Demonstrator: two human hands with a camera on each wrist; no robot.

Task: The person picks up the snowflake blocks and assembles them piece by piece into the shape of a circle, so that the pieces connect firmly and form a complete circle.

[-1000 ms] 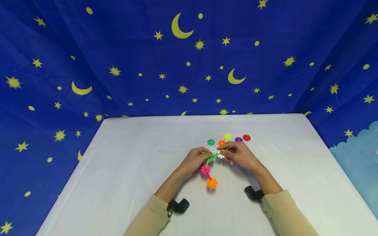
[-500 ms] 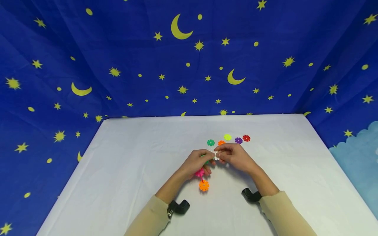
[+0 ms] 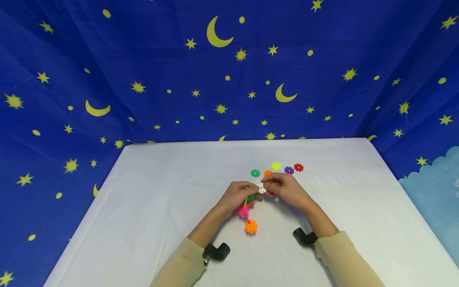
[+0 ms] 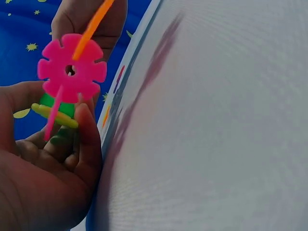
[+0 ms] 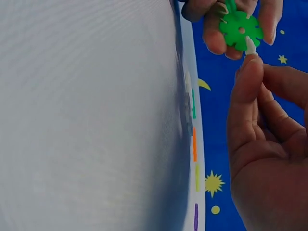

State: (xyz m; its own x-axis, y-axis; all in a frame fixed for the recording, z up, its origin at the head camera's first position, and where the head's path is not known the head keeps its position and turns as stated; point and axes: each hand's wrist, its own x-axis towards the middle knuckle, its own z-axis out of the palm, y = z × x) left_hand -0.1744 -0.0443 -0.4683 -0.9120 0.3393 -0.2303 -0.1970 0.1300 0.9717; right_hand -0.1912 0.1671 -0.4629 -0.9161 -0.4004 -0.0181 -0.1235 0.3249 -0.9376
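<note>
My left hand (image 3: 235, 196) holds a chain of flat notched plastic interlocking discs. In the left wrist view a pink disc (image 4: 89, 77), a yellow disc seen edge-on (image 4: 54, 115) and part of an orange disc (image 4: 94, 29) are linked. The green disc (image 5: 236, 36) sits between the left fingers in the right wrist view. Below the hand hangs the orange disc (image 3: 251, 227). My right hand (image 3: 288, 190) pinches a white disc (image 3: 262, 188) between thumb and fingers. Its edge meets the green disc's rim; how deep it sits in a slot cannot be told.
Behind the hands, loose discs lie on the white-covered table (image 3: 161, 199): a teal disc (image 3: 255, 173), an orange one partly hidden by the right hand, a yellow disc (image 3: 275, 166), a purple disc (image 3: 289, 170) and a red disc (image 3: 299, 167). A starry blue curtain (image 3: 179, 71) stands behind.
The right hand has brought the white disc leftward to the left hand's green disc. The hanging chain swung left, then slightly back right. Loose discs stay put.
</note>
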